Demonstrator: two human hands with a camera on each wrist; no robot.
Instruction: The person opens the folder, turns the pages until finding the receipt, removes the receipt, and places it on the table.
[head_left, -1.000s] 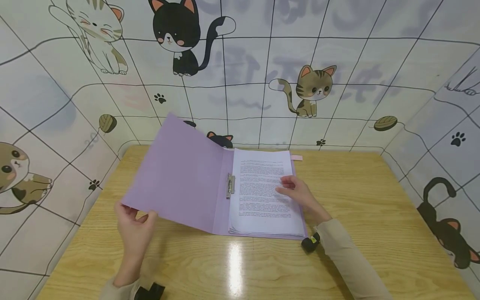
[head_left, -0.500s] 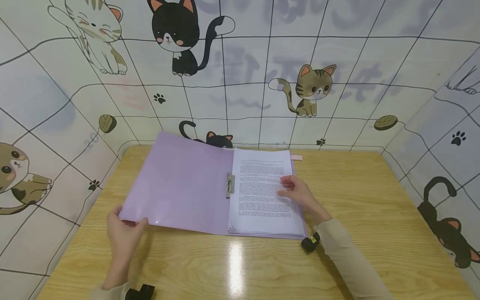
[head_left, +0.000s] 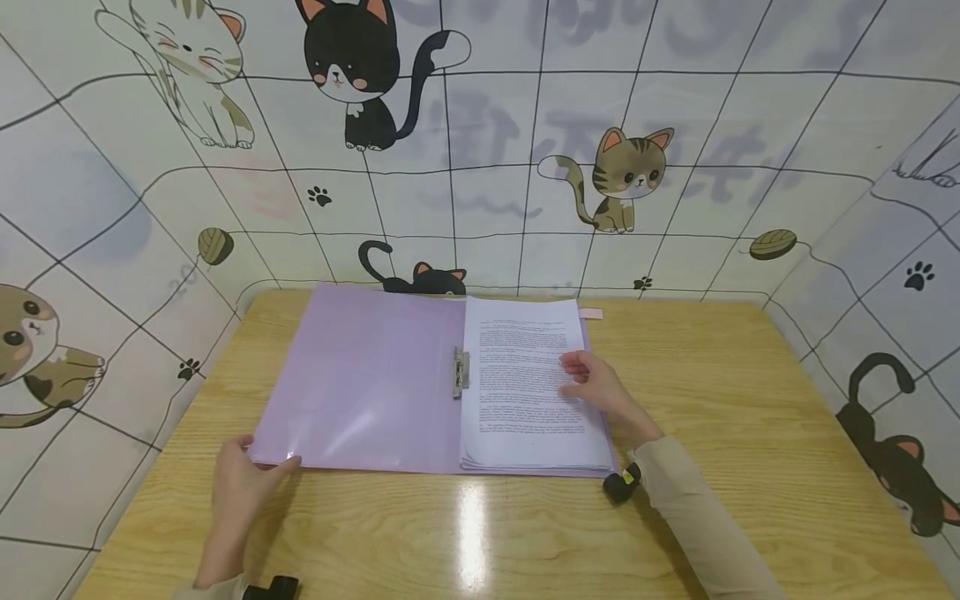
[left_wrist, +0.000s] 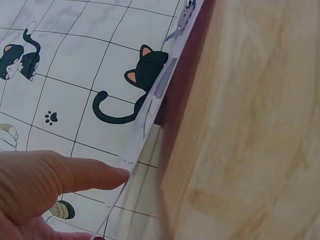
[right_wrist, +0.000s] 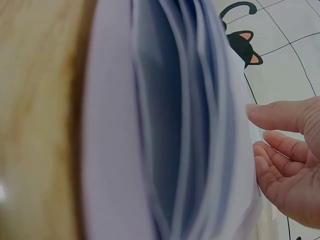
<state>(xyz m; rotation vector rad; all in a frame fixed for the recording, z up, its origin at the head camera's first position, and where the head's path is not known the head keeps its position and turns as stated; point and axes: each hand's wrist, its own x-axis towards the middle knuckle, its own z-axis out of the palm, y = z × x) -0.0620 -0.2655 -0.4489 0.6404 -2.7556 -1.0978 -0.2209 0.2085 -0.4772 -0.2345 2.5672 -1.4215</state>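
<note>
A purple folder [head_left: 367, 375] lies spread on the table, its cover turned to the left and almost flat. My left hand [head_left: 242, 496] pinches the cover's near left corner; the left wrist view shows the thumb [left_wrist: 95, 172] on the upper face by the edge. A stack of printed sheets [head_left: 525, 400] lies in the folder's right half, beside a metal clip [head_left: 461, 372] near the spine. My right hand [head_left: 596, 385] rests at the stack's right edge, fingers loosely bent. In the right wrist view, the layered sheets [right_wrist: 200, 125] gap apart at their edges.
The wooden table [head_left: 720, 392] extends around the folder. A pink tab [head_left: 592, 314] sticks out at the folder's far right. Behind and at both sides stands a white gridded backdrop [head_left: 495, 200] with cartoon cats. Each wrist wears a small black device [head_left: 622, 484].
My left hand has lowered the folder's cover leftward and down, from raised and tilted to almost flat. The right hand has stayed by the papers.
</note>
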